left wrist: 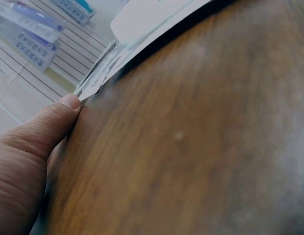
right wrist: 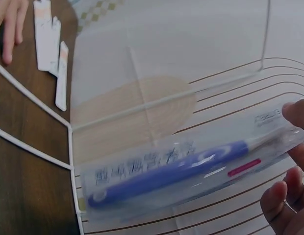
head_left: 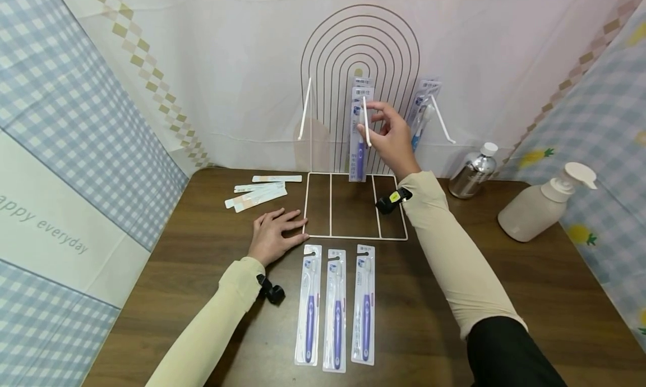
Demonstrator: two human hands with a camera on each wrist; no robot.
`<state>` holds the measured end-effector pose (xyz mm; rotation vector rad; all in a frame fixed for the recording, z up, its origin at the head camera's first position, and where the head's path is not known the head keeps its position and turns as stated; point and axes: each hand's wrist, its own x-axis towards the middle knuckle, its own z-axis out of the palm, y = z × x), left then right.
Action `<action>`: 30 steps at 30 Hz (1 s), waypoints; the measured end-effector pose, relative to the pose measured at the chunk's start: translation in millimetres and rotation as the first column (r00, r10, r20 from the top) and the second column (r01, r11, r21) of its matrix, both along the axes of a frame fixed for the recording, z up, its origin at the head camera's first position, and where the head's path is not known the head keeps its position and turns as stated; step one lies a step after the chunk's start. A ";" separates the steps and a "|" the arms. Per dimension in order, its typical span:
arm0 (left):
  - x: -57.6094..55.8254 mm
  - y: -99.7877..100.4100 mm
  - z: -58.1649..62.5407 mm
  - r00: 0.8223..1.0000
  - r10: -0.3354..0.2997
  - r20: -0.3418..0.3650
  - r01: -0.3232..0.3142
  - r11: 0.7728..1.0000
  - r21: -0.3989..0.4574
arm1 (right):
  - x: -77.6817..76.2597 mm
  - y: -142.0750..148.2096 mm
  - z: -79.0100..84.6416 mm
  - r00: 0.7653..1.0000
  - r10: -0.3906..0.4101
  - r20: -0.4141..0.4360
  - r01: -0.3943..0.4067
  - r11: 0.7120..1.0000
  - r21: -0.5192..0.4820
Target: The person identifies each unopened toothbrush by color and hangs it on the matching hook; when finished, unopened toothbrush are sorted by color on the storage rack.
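At the middle prong of a white wire rack [head_left: 330, 207], my right hand [head_left: 391, 137] pinches a packaged purple toothbrush [head_left: 360, 162] between thumb and fingers. Its pack hangs upright in front of others on that prong. The right wrist view shows the thumb on the upper end of the toothbrush pack [right wrist: 171, 171]. My left hand [head_left: 275, 235] rests on the table with fingers spread, its fingertips at the rack's front left corner. Three more purple toothbrush packs, left [head_left: 310, 308], middle [head_left: 337, 314] and right [head_left: 366, 308], lie side by side before the rack.
Packs with a blue toothbrush [head_left: 421, 115] hang at the right prong [head_left: 443, 120]; the left prong [head_left: 305, 109] sticks out bare. Several white paper strips [head_left: 259, 196] lie left of the rack. A silver bottle [head_left: 471, 174] and a pump bottle [head_left: 535, 210] stand at right.
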<state>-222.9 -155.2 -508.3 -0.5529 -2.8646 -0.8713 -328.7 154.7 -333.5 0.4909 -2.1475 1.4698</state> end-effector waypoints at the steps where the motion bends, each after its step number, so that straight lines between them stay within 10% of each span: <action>1: 0.6 0.1 -0.7 1.000 0.001 -0.001 -0.001 1.000 0.002 | 0.4 0.9 -0.4 1.000 0.004 -0.011 -0.004 1.000 -0.002; 14: -0.7 0.2 -0.4 1.000 -0.005 -0.004 0.005 1.000 0.007 | 67.8 19.0 -19.9 0.991 0.091 0.095 -0.081 0.992 -0.099; 21: -1.6 -0.1 3.5 1.000 -0.004 0.005 0.004 1.000 0.000 | 118.2 30.2 -58.3 0.966 0.083 0.244 -0.118 0.984 0.133; 30: -0.7 -0.2 1.1 1.000 -0.001 -0.002 0.001 1.000 -0.005 | 178.9 34.5 -113.4 0.905 -0.040 0.424 -0.231 0.790 0.568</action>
